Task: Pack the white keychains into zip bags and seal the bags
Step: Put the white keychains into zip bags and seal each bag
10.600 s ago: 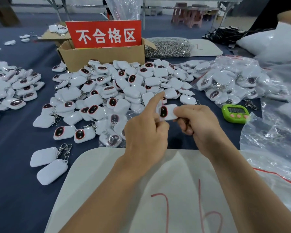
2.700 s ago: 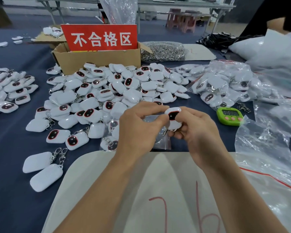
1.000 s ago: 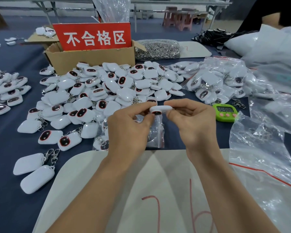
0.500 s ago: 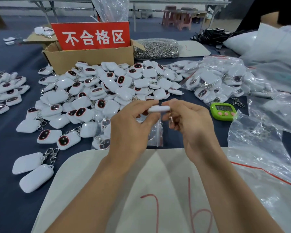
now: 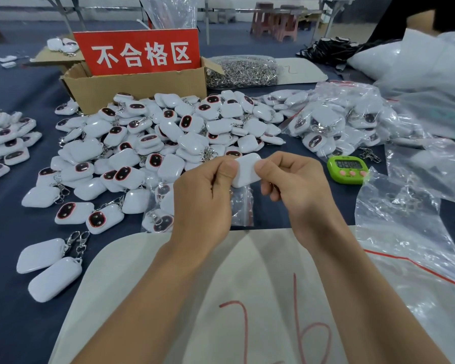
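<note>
Leftmost, along the left edge of the table (image 5: 16,327), a small pile of keychains (image 5: 5,143). Near the front left corner, a pair of keychains (image 5: 47,266) side by side, plain backs up. Toward the far edge, a cardboard box (image 5: 134,85) with a red sign (image 5: 142,52) standing in it; in front of it, spread over the table's middle, the main heap of keychains (image 5: 168,137). Then the left hand (image 5: 202,203), thumb pressed on the left end of one white keychain (image 5: 246,170), fingers curled beneath. Held clear of the table near its middle, plain back up. Just below, between the hands, a small clear zip bag (image 5: 241,203); held or lying loose, cannot tell. Right hand (image 5: 297,190) pinching the right end, thumb on top, other fingers curled in. Under both forearms, at the near edge, a white board (image 5: 247,258). Further right, a green timer (image 5: 348,169), bagged keychains (image 5: 334,122) behind it, loose clear bags (image 5: 405,219) by the right edge.
</note>
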Action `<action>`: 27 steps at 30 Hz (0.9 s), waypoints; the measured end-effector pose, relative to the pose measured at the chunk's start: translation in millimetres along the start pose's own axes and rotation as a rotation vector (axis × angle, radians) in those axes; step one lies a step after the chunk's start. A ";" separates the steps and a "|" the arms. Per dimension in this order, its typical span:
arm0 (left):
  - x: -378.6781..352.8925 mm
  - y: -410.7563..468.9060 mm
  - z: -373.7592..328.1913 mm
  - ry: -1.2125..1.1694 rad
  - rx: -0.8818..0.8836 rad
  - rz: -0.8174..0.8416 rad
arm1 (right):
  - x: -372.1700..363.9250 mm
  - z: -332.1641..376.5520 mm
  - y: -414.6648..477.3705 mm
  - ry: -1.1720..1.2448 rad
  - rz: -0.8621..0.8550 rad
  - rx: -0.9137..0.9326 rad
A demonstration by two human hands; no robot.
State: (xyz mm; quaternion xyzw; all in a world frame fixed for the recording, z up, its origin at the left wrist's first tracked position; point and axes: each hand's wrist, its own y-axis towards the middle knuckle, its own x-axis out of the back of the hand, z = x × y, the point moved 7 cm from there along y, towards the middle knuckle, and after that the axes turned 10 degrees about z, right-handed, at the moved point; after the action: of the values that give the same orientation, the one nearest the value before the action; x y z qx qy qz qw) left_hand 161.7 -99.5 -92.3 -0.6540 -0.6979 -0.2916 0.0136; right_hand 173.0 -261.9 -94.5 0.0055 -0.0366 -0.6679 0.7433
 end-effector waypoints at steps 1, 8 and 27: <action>1.7 0.0 -2.6 0.033 -0.005 -0.013 | 3.1 -1.7 0.2 -0.014 -0.028 -0.019; -7.0 -4.2 1.6 0.546 0.168 0.098 | 41.2 -11.9 -2.5 -0.285 -0.375 -0.114; -10.7 -7.9 -12.7 0.335 0.017 0.082 | -25.7 -26.7 9.0 -0.257 0.304 -0.176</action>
State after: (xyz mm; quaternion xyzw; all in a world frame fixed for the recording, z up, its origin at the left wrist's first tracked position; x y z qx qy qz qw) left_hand 151.4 -114.5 -89.2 -0.6239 -0.6612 -0.3899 0.1472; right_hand 180.9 -236.5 -121.8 -0.1503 -0.0730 -0.5439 0.8224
